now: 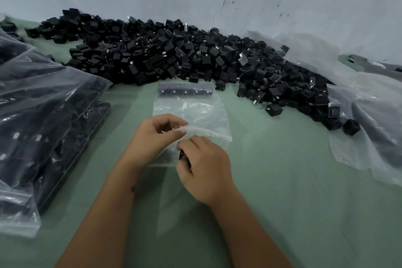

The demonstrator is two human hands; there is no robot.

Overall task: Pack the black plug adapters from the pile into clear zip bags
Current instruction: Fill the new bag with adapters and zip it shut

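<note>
Two hands work at the near opening of one clear zip bag [191, 111] lying flat on the green counter [293, 191]. I see the left hand [152, 139] pinching the bag's upper lip between thumb and fingers [171, 121]. The right hand [204, 165] has its fingers curled around a black adapter [182, 155] at the bag mouth. One row of adapters [185, 90] already sits at the bag's far end. The loose pile [174, 54] lies just beyond, against the wall. Filled bags [43, 115] are stacked at left; more plastic bags [359, 104] lie at right.
</note>
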